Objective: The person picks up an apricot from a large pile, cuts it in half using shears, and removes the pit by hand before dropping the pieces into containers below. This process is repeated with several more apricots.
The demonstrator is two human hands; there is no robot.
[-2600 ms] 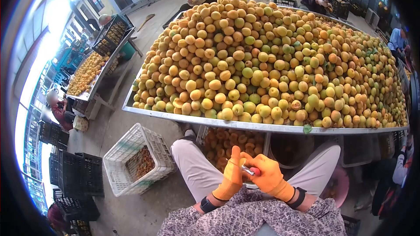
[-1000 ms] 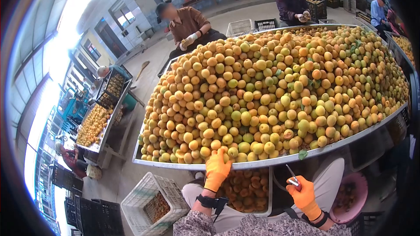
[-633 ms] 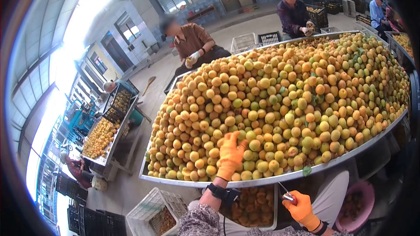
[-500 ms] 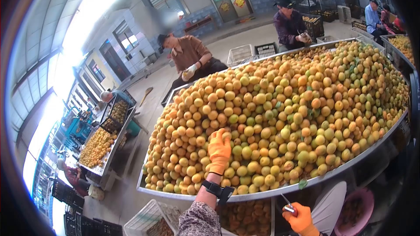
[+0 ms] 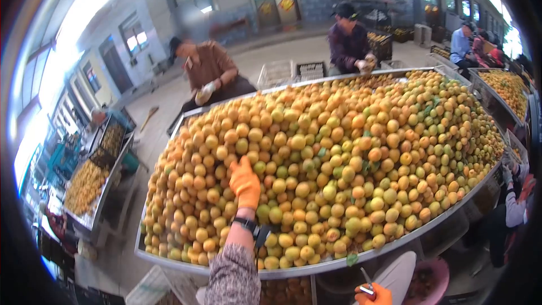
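Note:
A broad heap of yellow-orange and greenish apricots (image 5: 299,175) fills a metal-rimmed sorting table (image 5: 395,251) in front of me. Reaching into the heap left of centre is my left hand (image 5: 245,185), in an orange glove. Its fingers are bent down and close together among the apricots; whatever they may grip is hidden. At the bottom edge, below the table rim, my right hand (image 5: 377,296), also gloved in orange, is closed round a small knife (image 5: 367,288) with a red handle end and a thin metal blade pointing up. Part of this hand is cut off by the frame.
Across the table sit a person in brown (image 5: 212,70) and a person in dark clothing (image 5: 350,42). A pink basin (image 5: 437,282) stands low at right, and a pale crate (image 5: 149,285) at lower left. Another worker's arm (image 5: 514,192) shows at right. A second fruit table (image 5: 107,203) stands left.
The view has turned, shifting the table left in the picture. My left hand now reaches another spot in the heap, slightly farther in. My right hand, still with the knife, sits lower in view.

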